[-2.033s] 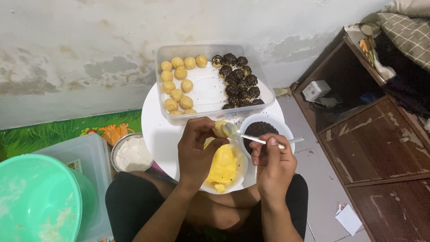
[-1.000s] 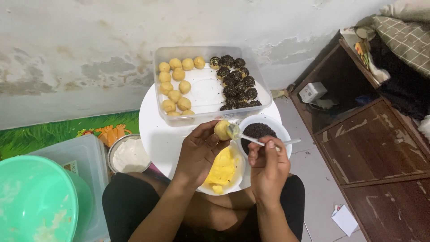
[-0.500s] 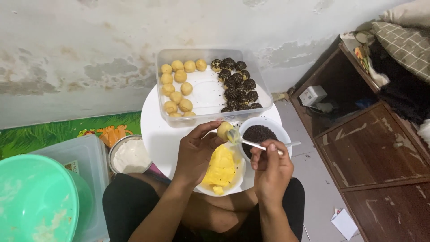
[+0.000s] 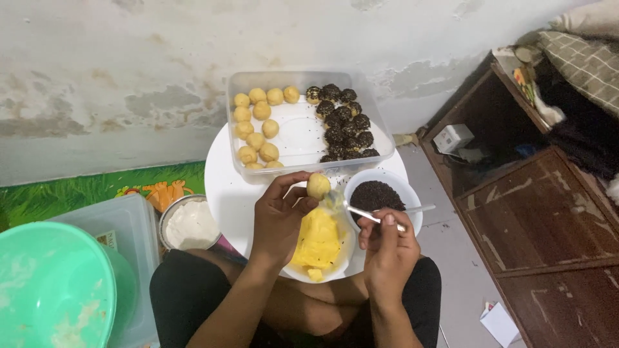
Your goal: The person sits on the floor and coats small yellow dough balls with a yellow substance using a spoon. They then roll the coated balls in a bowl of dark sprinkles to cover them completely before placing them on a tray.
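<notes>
Fingers [image 4: 293, 193] pinching dough ball [image 4: 318, 185], spoon [image 4: 371, 214] bowl perhaps hidden

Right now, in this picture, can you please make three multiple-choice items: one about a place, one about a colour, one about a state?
1. Where is the bowl of dark sprinkles?
A. right of the yellow dough
B. inside the green basin
C. on the wooden cabinet

2. What colour is the ball in the left hand?
A. dark brown
B. pale yellow
C. green

3. How is the spoon?
A. lying in the clear container
B. held in the right hand
C. standing in the white cream

Answers:
1 A, it sits beside the yellow dough, on its right.
2 B, it matches the plain balls in the clear container.
3 B, the fingers pinch its handle.
</notes>
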